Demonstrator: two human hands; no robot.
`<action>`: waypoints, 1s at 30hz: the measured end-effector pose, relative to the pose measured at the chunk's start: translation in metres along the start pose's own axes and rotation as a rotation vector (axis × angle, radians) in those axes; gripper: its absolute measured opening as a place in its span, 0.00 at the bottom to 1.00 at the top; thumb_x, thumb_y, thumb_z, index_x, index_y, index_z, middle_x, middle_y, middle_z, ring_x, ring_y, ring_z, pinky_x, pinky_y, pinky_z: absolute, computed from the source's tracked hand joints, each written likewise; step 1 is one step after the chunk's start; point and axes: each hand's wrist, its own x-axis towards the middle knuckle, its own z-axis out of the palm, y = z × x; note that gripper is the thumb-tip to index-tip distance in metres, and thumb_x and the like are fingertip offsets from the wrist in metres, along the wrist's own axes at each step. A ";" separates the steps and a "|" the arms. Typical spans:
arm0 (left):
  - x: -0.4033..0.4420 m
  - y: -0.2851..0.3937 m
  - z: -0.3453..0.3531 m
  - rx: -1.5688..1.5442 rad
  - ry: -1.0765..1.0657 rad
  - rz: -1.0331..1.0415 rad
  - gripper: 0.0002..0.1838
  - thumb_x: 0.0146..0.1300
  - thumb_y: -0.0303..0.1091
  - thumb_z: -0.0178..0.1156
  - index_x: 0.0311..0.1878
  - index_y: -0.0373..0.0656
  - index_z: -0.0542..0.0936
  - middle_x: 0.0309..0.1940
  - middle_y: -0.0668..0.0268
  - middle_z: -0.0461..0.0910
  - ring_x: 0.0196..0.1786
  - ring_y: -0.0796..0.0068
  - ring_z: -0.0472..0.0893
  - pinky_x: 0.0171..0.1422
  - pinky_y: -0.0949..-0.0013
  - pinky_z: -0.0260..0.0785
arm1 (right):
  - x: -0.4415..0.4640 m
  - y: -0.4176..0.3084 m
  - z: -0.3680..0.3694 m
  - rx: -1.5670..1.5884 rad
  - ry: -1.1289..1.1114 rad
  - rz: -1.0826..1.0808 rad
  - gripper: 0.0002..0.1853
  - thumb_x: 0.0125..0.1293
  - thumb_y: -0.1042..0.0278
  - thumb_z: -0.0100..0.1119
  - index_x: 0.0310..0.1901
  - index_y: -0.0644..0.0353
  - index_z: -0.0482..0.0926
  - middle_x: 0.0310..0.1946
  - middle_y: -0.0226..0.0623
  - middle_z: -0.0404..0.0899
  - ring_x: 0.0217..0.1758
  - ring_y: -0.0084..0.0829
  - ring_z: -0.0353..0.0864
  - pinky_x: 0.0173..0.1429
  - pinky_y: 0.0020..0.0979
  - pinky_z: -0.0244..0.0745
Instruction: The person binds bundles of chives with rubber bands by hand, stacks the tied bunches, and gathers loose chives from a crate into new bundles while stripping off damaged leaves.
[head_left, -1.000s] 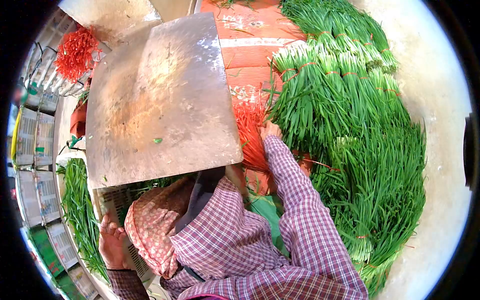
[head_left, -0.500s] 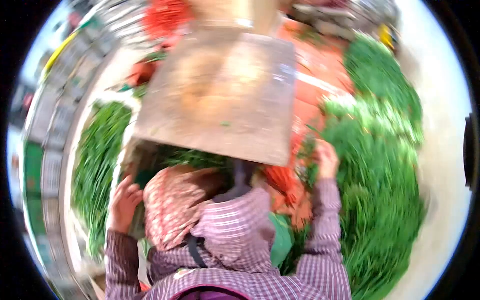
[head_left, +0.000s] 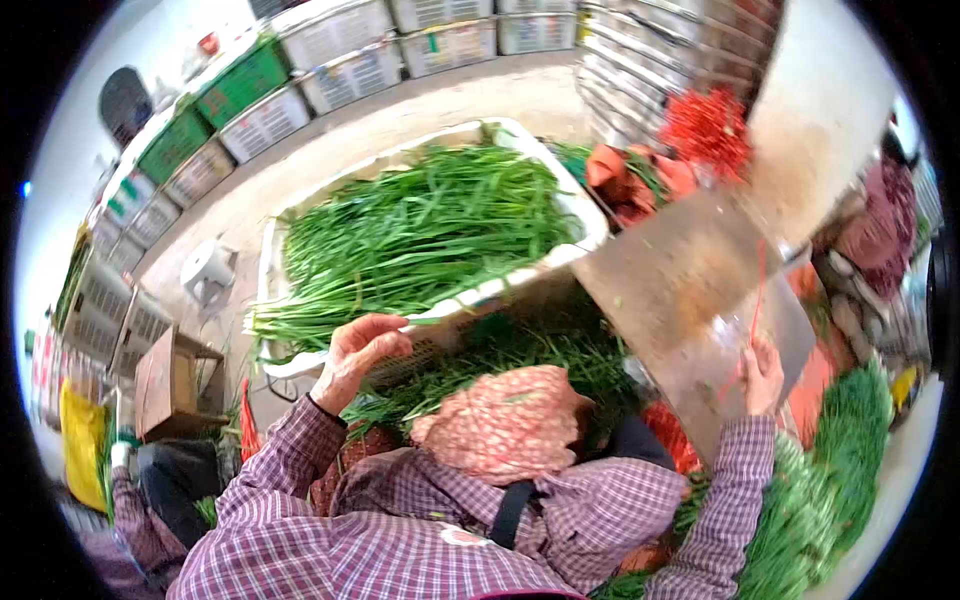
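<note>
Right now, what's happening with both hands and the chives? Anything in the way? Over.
Left hand by white crate, grip unclear. Right hand pinching thin red tie above board. Chives heaped loose in crate. Possible obstacle: crate's near side.

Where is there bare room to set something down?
The board between the right hand and the tub; the floor between the tub and the stacked crates. Crowded: the tub, full of greens, and the lower right, heaped with more greens.
</note>
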 end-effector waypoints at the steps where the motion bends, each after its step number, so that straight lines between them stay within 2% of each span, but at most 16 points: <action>1: -0.005 0.000 -0.017 0.026 0.102 0.025 0.14 0.65 0.33 0.58 0.49 0.35 0.78 0.35 0.64 0.82 0.40 0.77 0.80 0.49 0.73 0.73 | 0.007 0.011 0.009 0.000 -0.042 -0.012 0.15 0.64 0.68 0.60 0.51 0.60 0.73 0.30 0.29 0.78 0.23 0.13 0.71 0.21 0.15 0.61; 3: -0.015 -0.015 -0.066 0.110 0.359 0.167 0.12 0.65 0.32 0.57 0.47 0.36 0.79 0.35 0.64 0.82 0.39 0.78 0.80 0.49 0.73 0.72 | 0.022 0.051 0.012 -0.021 -0.126 0.008 0.17 0.62 0.67 0.62 0.50 0.64 0.73 0.28 0.31 0.79 0.23 0.18 0.73 0.23 0.18 0.67; 5: -0.035 -0.024 -0.107 0.133 0.618 0.296 0.11 0.66 0.31 0.55 0.49 0.37 0.77 0.39 0.67 0.79 0.43 0.80 0.77 0.52 0.75 0.68 | 0.009 0.024 0.008 -0.319 -0.226 0.035 0.17 0.60 0.66 0.64 0.46 0.66 0.74 0.29 0.35 0.79 0.26 0.21 0.76 0.26 0.22 0.71; 7: -0.052 -0.027 -0.141 0.235 0.826 0.324 0.14 0.67 0.32 0.54 0.54 0.38 0.73 0.45 0.68 0.75 0.49 0.80 0.73 0.57 0.75 0.64 | -0.002 -0.009 0.009 -0.681 -0.112 -0.405 0.15 0.63 0.63 0.60 0.43 0.68 0.77 0.31 0.40 0.82 0.35 0.31 0.81 0.41 0.30 0.76; 10: -0.073 -0.033 -0.188 0.226 1.145 0.336 0.20 0.69 0.35 0.53 0.61 0.40 0.66 0.54 0.64 0.69 0.58 0.74 0.68 0.65 0.71 0.57 | -0.006 -0.099 0.060 -0.624 -0.259 -0.504 0.17 0.64 0.67 0.56 0.52 0.65 0.75 0.40 0.45 0.82 0.43 0.34 0.82 0.50 0.34 0.75; 11: -0.074 -0.052 -0.201 0.234 1.219 0.300 0.22 0.69 0.39 0.52 0.61 0.39 0.66 0.56 0.61 0.68 0.60 0.70 0.68 0.68 0.67 0.56 | -0.016 -0.128 0.092 -0.570 -0.310 -0.567 0.18 0.63 0.68 0.56 0.54 0.63 0.74 0.43 0.46 0.81 0.47 0.34 0.81 0.52 0.34 0.74; 13: -0.076 -0.073 -0.203 0.160 1.270 0.223 0.27 0.69 0.46 0.50 0.64 0.38 0.64 0.60 0.59 0.67 0.64 0.67 0.66 0.71 0.65 0.52 | -0.040 -0.181 0.160 -0.428 -0.494 -0.558 0.22 0.59 0.70 0.60 0.57 0.63 0.72 0.46 0.46 0.80 0.51 0.33 0.80 0.55 0.35 0.73; 14: -0.077 -0.076 -0.199 0.089 1.251 0.138 0.32 0.68 0.51 0.49 0.66 0.37 0.62 0.64 0.57 0.64 0.66 0.65 0.64 0.72 0.63 0.49 | -0.062 -0.212 0.200 -0.431 -0.596 -0.656 0.25 0.55 0.72 0.63 0.57 0.62 0.72 0.47 0.45 0.80 0.50 0.35 0.80 0.56 0.34 0.72; 15: -0.082 -0.095 -0.209 0.041 1.047 0.190 0.30 0.69 0.52 0.46 0.65 0.38 0.66 0.62 0.57 0.68 0.66 0.67 0.65 0.69 0.66 0.55 | -0.084 -0.238 0.237 -0.438 -0.721 -0.731 0.29 0.53 0.68 0.67 0.58 0.63 0.71 0.49 0.45 0.79 0.52 0.38 0.79 0.58 0.36 0.72; 17: -0.069 -0.096 -0.198 -0.187 1.175 0.139 0.36 0.68 0.52 0.49 0.68 0.32 0.59 0.63 0.54 0.66 0.66 0.65 0.65 0.71 0.65 0.52 | -0.113 -0.250 0.312 -0.377 -0.940 -0.985 0.36 0.51 0.59 0.70 0.62 0.63 0.67 0.51 0.46 0.78 0.56 0.41 0.77 0.63 0.38 0.67; 19: -0.061 -0.098 -0.199 -0.199 1.142 0.237 0.37 0.69 0.53 0.49 0.68 0.31 0.58 0.63 0.54 0.67 0.66 0.66 0.66 0.71 0.66 0.53 | -0.153 -0.255 0.384 -0.410 -1.099 -1.120 0.45 0.49 0.50 0.71 0.65 0.64 0.61 0.56 0.48 0.74 0.61 0.43 0.71 0.68 0.41 0.62; 20: -0.060 -0.082 -0.193 -0.127 1.134 0.183 0.36 0.69 0.52 0.48 0.68 0.30 0.59 0.62 0.54 0.68 0.65 0.67 0.66 0.70 0.66 0.55 | -0.178 -0.261 0.415 -0.484 -1.162 -1.139 0.48 0.49 0.48 0.70 0.67 0.64 0.58 0.59 0.49 0.70 0.63 0.43 0.69 0.70 0.41 0.58; 21: -0.058 -0.096 -0.201 -0.094 1.145 0.209 0.34 0.71 0.53 0.43 0.67 0.32 0.61 0.62 0.54 0.69 0.64 0.66 0.68 0.70 0.65 0.55 | -0.203 -0.264 0.443 -0.565 -1.226 -1.155 0.51 0.49 0.46 0.70 0.68 0.64 0.55 0.62 0.49 0.66 0.66 0.43 0.66 0.72 0.42 0.55; 23: -0.058 -0.087 -0.197 -0.164 1.150 0.216 0.34 0.71 0.50 0.46 0.68 0.29 0.59 0.60 0.54 0.70 0.64 0.66 0.68 0.68 0.66 0.57 | -0.240 -0.247 0.496 -0.525 -1.242 -1.198 0.57 0.46 0.38 0.69 0.69 0.65 0.51 0.65 0.53 0.62 0.68 0.47 0.63 0.72 0.47 0.54; 27: -0.060 -0.088 -0.194 -0.102 1.193 0.165 0.34 0.72 0.52 0.43 0.68 0.31 0.60 0.59 0.52 0.71 0.61 0.66 0.71 0.67 0.68 0.58 | -0.287 -0.241 0.557 -0.707 -1.360 -1.143 0.64 0.37 0.40 0.75 0.70 0.65 0.47 0.67 0.49 0.57 0.72 0.44 0.55 0.74 0.49 0.48; 30: -0.060 -0.086 -0.191 -0.062 1.195 0.144 0.33 0.73 0.50 0.41 0.69 0.32 0.59 0.61 0.50 0.69 0.64 0.65 0.68 0.67 0.68 0.57 | -0.307 -0.233 0.584 -0.756 -1.361 -1.161 0.65 0.35 0.42 0.76 0.71 0.63 0.46 0.68 0.49 0.56 0.72 0.43 0.54 0.74 0.49 0.48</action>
